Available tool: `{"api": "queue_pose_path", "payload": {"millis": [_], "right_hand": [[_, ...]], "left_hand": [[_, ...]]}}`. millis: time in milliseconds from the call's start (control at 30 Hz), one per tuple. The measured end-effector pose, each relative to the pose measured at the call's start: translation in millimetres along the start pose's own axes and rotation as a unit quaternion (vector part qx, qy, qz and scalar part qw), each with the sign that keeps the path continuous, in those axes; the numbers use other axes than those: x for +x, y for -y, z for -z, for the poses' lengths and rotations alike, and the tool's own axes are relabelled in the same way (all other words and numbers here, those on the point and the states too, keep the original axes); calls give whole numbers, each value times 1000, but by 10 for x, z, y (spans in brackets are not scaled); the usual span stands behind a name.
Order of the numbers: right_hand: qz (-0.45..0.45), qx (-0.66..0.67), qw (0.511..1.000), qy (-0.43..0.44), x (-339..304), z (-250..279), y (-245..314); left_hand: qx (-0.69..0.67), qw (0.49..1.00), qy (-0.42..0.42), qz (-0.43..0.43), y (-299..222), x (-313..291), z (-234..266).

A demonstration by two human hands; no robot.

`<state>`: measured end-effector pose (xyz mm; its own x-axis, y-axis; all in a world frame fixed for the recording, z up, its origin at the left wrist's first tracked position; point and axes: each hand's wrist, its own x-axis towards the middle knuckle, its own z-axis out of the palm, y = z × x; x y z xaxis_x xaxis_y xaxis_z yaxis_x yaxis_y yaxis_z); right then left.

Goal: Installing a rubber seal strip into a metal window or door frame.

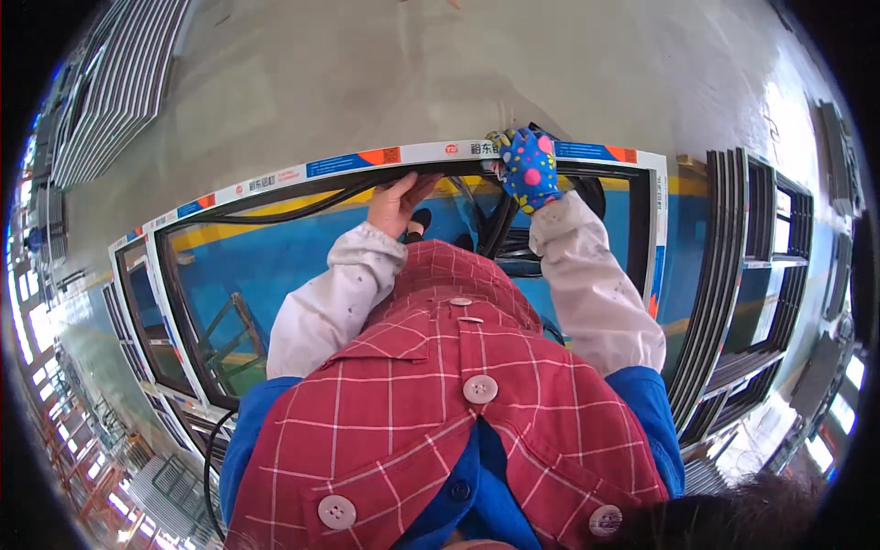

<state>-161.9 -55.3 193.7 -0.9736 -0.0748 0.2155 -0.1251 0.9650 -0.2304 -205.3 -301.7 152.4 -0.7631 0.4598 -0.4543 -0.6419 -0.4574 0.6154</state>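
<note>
A large window frame (302,172) wrapped in white, blue and orange protective tape lies flat in front of me. A black rubber strip (302,206) runs along the inside of its far rail. My left hand (396,203), bare, rests under that rail with fingers on the strip. My right hand (529,168) wears a blue glove with coloured dots and presses on the rail's inner edge, where the strip curves down in loops (500,229).
Stacks of grey window frames stand at the right (733,275) and upper left (119,82). More frames lean at the lower left (137,312). Grey concrete floor (412,73) spreads beyond the frame; a blue floor with a yellow line shows through it.
</note>
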Motion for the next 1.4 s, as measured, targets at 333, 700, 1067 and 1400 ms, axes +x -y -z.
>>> {"api": "queue_pose_path", "payload": {"millis": [333,700,1067,1400], "right_hand": [[12,-4,1000,-13,152,-85,329],[3,16,1000,-17,319,-206,661],[-2,32,999,-8,520,-358,1062],[-7,6,1000,-10,640,-399,1330]], "left_hand": [[-55,997,-27,-39,177,54,-142],[47,997,-47,-38,-753,-201,786],[-29,999,-16,10,-559,-207,470],[29,999,15,15,-727,-153,718]]}}
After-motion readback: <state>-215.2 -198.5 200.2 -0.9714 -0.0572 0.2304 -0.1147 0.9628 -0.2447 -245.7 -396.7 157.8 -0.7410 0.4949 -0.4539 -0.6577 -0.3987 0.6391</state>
